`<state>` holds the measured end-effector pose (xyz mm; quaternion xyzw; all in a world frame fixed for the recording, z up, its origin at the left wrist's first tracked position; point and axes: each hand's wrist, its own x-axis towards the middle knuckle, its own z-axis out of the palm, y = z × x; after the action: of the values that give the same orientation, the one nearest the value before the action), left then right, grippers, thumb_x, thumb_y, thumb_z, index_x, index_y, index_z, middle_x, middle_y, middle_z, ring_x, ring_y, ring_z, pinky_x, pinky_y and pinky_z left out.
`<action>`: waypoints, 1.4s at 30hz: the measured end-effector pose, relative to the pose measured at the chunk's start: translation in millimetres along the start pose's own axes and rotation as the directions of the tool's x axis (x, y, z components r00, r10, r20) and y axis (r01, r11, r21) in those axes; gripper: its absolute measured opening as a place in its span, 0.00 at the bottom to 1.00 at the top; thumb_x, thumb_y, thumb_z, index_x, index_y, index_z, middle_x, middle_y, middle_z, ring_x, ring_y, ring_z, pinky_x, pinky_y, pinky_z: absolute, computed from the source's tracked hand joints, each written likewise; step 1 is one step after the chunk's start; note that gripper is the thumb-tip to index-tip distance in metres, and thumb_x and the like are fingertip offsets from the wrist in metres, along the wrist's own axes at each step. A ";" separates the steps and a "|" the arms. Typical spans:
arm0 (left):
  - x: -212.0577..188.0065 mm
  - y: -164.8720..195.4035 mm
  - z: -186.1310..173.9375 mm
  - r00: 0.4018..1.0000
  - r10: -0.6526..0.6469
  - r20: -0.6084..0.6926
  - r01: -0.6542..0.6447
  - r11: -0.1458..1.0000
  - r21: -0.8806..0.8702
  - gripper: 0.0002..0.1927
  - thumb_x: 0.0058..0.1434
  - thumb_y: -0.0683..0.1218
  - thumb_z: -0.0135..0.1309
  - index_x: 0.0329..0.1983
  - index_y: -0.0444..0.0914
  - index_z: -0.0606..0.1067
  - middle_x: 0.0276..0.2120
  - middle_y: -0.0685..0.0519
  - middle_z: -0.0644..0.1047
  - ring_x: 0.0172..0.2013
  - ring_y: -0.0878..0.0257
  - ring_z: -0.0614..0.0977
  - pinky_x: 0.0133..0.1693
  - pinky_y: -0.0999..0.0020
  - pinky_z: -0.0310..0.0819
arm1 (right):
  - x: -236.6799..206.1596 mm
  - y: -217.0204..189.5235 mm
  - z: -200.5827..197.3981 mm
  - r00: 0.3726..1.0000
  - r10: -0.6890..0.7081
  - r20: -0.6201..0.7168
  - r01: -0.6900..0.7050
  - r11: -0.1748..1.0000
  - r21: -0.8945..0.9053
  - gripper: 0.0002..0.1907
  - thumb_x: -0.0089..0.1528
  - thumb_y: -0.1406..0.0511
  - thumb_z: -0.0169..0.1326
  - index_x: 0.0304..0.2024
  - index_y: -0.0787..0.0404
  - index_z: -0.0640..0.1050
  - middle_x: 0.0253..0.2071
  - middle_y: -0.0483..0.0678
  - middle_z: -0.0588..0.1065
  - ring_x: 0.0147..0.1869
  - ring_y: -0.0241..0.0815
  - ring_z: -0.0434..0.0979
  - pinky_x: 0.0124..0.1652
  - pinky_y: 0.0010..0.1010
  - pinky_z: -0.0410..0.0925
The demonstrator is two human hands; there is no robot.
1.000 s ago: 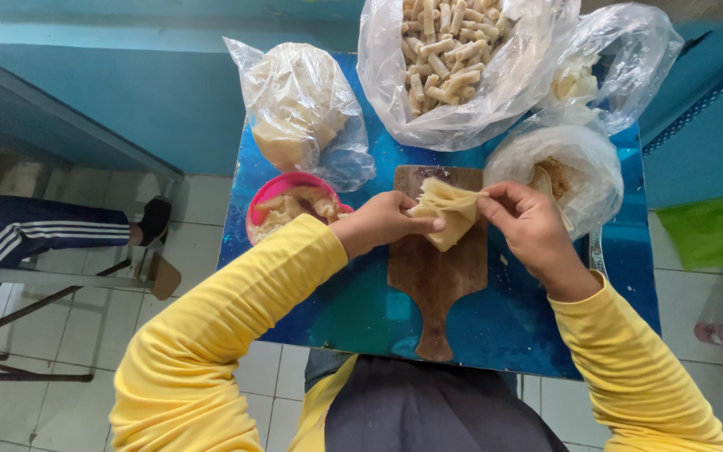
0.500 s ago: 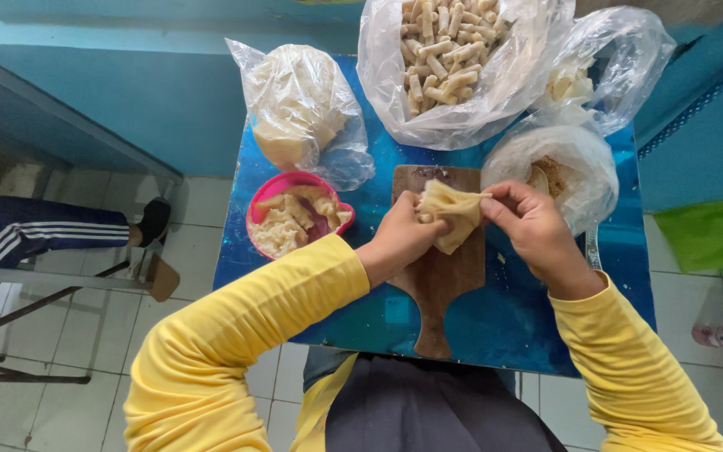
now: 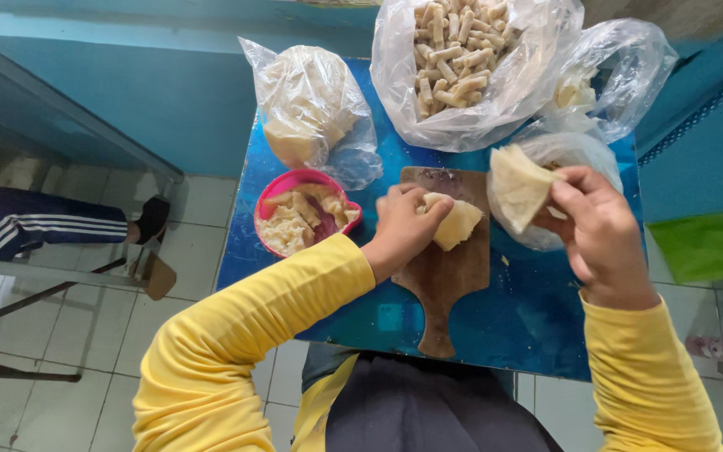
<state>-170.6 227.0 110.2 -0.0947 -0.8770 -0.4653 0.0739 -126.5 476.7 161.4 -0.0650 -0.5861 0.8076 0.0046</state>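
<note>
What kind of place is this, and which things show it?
Probably a small, informal food-preparation spot, perhaps a home or a stall. A blue table holds a wooden cutting board, a pink bowl of pale food pieces, and a plastic bag of rolled pieces. The floor is tiled.

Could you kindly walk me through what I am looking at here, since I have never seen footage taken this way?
The picture comes from a camera worn on a person's head, looking down at their own two bare hands in yellow sleeves. In front of them is a small blue table with a wooden cutting board on it. The left hand presses a pale folded sheet on the board. The right hand holds up another pale thin sheet, clear of the board. A pink bowl of pale pieces sits to the left. Behind are clear plastic bags: one of short rolled sticks and one of stacked pale sheets. Another person's leg shows at the far left.
</note>
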 end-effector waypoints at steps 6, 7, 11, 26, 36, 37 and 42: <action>22.7 -1.9 -21.2 0.977 -0.129 0.170 0.154 0.978 -0.143 0.21 0.63 0.58 0.58 0.42 0.35 0.79 0.35 0.45 0.82 0.36 0.54 0.85 0.38 0.61 0.78 | -70.9 1.5 32.9 0.795 -0.494 0.351 0.588 0.486 -0.647 0.05 0.68 0.68 0.53 0.44 0.63 0.76 0.48 0.50 0.79 0.52 0.42 0.82 0.52 0.33 0.75; 25.9 -2.3 -21.9 0.980 -0.127 0.152 0.152 0.974 -0.167 0.20 0.64 0.58 0.58 0.42 0.35 0.79 0.34 0.47 0.83 0.35 0.56 0.86 0.38 0.63 0.78 | -78.3 5.8 43.0 0.717 -0.462 0.522 0.678 0.293 -0.674 0.06 0.62 0.68 0.55 0.42 0.62 0.77 0.47 0.51 0.80 0.52 0.47 0.81 0.51 0.36 0.75; 29.0 -2.6 -10.8 0.921 -0.214 0.326 0.370 0.743 -0.558 0.16 0.61 0.51 0.60 0.46 0.36 0.75 0.37 0.50 0.81 0.35 0.63 0.83 0.36 0.67 0.81 | -85.9 9.0 68.3 0.564 -0.197 0.802 0.824 0.068 -0.562 0.17 0.51 0.62 0.63 0.41 0.63 0.80 0.46 0.54 0.81 0.53 0.57 0.80 0.49 0.44 0.72; 1.1 -13.8 -46.8 0.954 0.241 0.177 -0.293 0.874 0.388 0.08 0.62 0.46 0.56 0.43 0.41 0.77 0.42 0.46 0.76 0.48 0.47 0.75 0.43 0.52 0.72 | 50.6 49.8 55.6 0.694 -0.060 0.718 0.705 0.259 -0.660 0.33 0.59 0.60 0.62 0.63 0.69 0.72 0.59 0.64 0.74 0.63 0.62 0.72 0.60 0.45 0.64; 91.2 -98.4 -68.4 0.922 0.228 0.313 -0.387 0.534 0.752 0.03 0.59 0.43 0.53 0.36 0.44 0.76 0.34 0.51 0.81 0.40 0.54 0.83 0.39 0.58 0.74 | 84.8 54.1 74.7 0.703 0.460 0.542 0.506 0.213 -0.836 0.28 0.50 0.54 0.70 0.47 0.59 0.80 0.45 0.55 0.78 0.53 0.53 0.76 0.52 0.40 0.68; 97.3 -101.6 -63.8 0.926 0.211 0.314 -0.378 0.540 0.752 0.02 0.63 0.44 0.53 0.35 0.44 0.76 0.33 0.50 0.81 0.39 0.53 0.84 0.39 0.57 0.75 | 80.2 50.4 73.6 0.711 0.450 0.540 0.473 0.261 -0.841 0.27 0.51 0.54 0.69 0.47 0.59 0.79 0.45 0.54 0.79 0.51 0.51 0.77 0.50 0.39 0.69; 121.4 -88.8 -85.6 0.924 0.198 0.328 -0.359 0.746 0.561 0.04 0.62 0.40 0.50 0.38 0.39 0.75 0.31 0.43 0.81 0.35 0.44 0.83 0.37 0.48 0.75 | 66.6 31.6 79.1 0.818 0.460 0.347 0.065 0.524 -0.849 0.25 0.55 0.56 0.65 0.49 0.63 0.77 0.41 0.51 0.80 0.44 0.42 0.80 0.41 0.33 0.72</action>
<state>-305.8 119.0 113.0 -0.2538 -0.9574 -0.1245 0.0595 -199.1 397.5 148.9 0.0983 -0.8606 0.4098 -0.2859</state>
